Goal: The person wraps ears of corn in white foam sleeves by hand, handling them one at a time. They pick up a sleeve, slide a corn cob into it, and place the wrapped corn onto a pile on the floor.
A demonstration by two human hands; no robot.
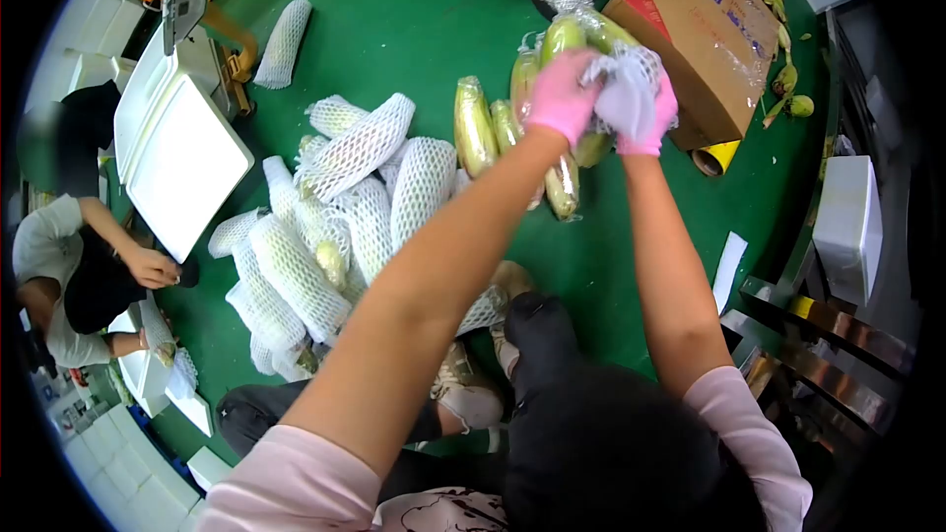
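My left hand (563, 97), in a pink glove, has its curled fingers at the edge of a crumpled white foam net sleeve (631, 94). The same sleeve is gripped from the other side by my right hand (662, 118), also pink-gloved; its fingers are partly hidden behind the netting. Motion blurs the sleeve and the fingertips. Below and around both hands lie several ears of corn (476, 128) in green husks and clear plastic wrap. To the left is a heap of corn ears in white foam net sleeves (355, 158).
A cardboard box (705, 34) stands tilted at the upper right, with a yellow roll (715, 157) beside it. Loose husks (785, 79) lie beyond. At left are a white foam box lid (187, 167) and another person (74, 246). The floor (414, 30) is green.
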